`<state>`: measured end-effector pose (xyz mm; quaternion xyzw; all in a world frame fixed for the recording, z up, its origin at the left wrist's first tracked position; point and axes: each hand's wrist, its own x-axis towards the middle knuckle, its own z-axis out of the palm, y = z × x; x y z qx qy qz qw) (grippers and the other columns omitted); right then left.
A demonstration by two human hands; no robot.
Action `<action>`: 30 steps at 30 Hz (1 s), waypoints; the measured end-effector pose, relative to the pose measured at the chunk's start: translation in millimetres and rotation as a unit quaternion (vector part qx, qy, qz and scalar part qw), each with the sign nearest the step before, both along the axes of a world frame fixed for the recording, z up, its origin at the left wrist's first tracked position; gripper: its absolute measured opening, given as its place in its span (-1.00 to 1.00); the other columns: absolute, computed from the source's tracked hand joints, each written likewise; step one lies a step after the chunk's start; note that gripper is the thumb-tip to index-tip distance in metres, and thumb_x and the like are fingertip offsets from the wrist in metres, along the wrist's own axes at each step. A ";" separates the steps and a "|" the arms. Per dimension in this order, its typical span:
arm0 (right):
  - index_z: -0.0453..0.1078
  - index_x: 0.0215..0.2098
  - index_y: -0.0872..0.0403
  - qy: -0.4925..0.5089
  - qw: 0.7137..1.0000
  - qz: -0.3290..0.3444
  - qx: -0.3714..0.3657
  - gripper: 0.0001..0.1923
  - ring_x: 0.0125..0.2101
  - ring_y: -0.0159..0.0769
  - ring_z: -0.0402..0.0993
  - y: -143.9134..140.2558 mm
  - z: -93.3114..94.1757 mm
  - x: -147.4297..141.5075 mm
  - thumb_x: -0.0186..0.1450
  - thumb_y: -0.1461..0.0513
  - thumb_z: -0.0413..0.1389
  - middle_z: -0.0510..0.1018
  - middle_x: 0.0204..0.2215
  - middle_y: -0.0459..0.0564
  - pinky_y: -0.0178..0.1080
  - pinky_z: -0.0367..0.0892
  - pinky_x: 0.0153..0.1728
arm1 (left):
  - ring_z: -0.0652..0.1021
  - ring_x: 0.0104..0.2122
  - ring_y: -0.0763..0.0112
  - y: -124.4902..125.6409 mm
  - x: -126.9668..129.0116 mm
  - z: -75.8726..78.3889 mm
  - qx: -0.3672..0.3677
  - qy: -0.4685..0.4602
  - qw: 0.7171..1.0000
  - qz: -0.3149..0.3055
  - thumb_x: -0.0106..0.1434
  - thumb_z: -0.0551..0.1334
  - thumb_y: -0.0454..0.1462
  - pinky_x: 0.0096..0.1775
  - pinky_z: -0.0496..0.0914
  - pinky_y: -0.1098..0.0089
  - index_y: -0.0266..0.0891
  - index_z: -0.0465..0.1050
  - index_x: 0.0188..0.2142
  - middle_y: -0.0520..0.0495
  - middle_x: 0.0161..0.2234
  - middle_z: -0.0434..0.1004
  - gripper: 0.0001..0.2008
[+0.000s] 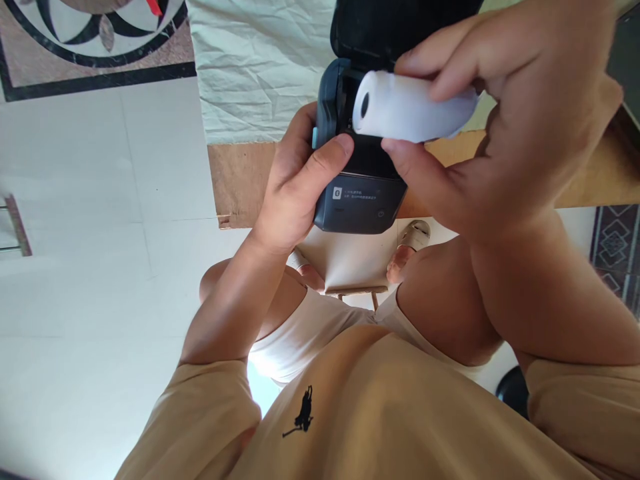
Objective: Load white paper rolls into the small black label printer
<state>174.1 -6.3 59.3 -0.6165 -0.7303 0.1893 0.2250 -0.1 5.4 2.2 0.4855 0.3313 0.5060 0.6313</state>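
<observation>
My left hand (296, 180) grips the left side of a small dark blue-grey printer (364, 200), thumb lying across its front. The printer's black lid (380, 27) stands open above it. My right hand (505, 113) holds a white paper roll (410, 107) between thumb and fingers, just over the printer's open compartment. The roll lies on its side with its dark core hole facing left. Whether the roll touches the compartment I cannot tell.
A wooden table edge (235, 180) with a crumpled white cloth (255, 67) lies behind the printer. Below are my knees, white shorts, sandalled feet and a tan shirt. Pale floor tiles (100, 233) spread to the left, with a patterned inlay at the top left.
</observation>
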 end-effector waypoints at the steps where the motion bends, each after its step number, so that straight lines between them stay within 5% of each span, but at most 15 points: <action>1: 0.22 -0.13 0.05 -0.020 0.999 0.018 0.047 -0.54 -0.02 -0.39 0.31 -0.8 -0.1 -1.3 0.19 -0.08 -0.14 0.34 -0.10 -0.14 -0.19 0.28 0.03 | 0.46 -0.29 0.33 0.3 0.0 -0.1 0.006 0.002 1.000 0.001 0.02 0.23 -0.08 -0.28 0.31 0.38 -0.16 0.34 -0.25 0.00 -0.36 0.35 -0.68; 5: 0.24 -0.20 0.07 -0.087 0.973 0.075 0.201 -0.69 -0.12 -0.55 0.39 -3.0 0.1 -5.8 0.25 0.07 -0.16 0.41 -0.15 -0.20 -0.34 0.32 -0.06 | 0.42 -0.28 0.35 -1.7 0.7 3.5 -0.002 0.011 1.000 0.016 0.08 0.18 -0.12 -0.25 0.30 0.36 -0.16 0.34 -0.27 -0.04 -0.36 0.35 -0.76; 12: 0.25 -0.15 0.06 -0.155 0.972 0.025 0.173 -0.60 -0.13 -0.54 0.39 -0.3 3.4 -4.1 0.24 0.00 -0.19 0.40 -0.14 -0.16 -0.33 0.33 -0.07 | 0.41 -0.35 0.41 -7.2 4.0 9.5 -0.016 -0.028 0.999 0.009 0.11 0.18 -0.20 -0.31 0.28 0.39 -0.20 0.30 -0.25 -0.03 -0.37 0.35 -0.79; 18: 0.24 -0.28 0.04 -0.078 0.963 0.125 0.226 -0.85 -0.11 -0.54 0.38 -0.3 -1.0 -7.4 0.18 0.32 -0.07 0.41 -0.17 -0.23 -0.35 0.34 -0.08 | 0.40 -0.37 0.46 -4.6 3.4 7.4 -0.012 -0.029 0.999 0.013 0.11 0.18 -0.22 -0.32 0.26 0.43 -0.24 0.32 -0.27 0.00 -0.40 0.31 -0.81; 23: 0.29 -0.40 0.08 -0.060 0.957 0.136 0.250 -0.91 -0.20 -0.43 0.41 4.4 -4.0 -9.1 0.18 0.24 -0.02 0.47 -0.25 -0.19 -0.28 0.33 -0.19 | 0.39 -0.34 0.42 -1.0 -0.7 4.3 0.009 -0.002 1.000 -0.002 0.06 0.23 -0.15 -0.30 0.27 0.42 -0.18 0.35 -0.29 -0.01 -0.39 0.34 -0.77; 30: 0.29 -0.32 0.08 -0.101 0.947 0.102 0.286 -0.79 -0.27 -0.37 0.37 4.8 -5.3 -5.0 0.16 0.12 0.00 0.45 -0.33 -0.13 -0.25 0.26 -0.19 | 0.37 -0.37 0.44 -6.6 2.0 10.5 -0.007 -0.009 1.000 0.009 0.14 0.16 -0.20 -0.32 0.26 0.40 -0.21 0.30 -0.26 -0.04 -0.38 0.31 -0.81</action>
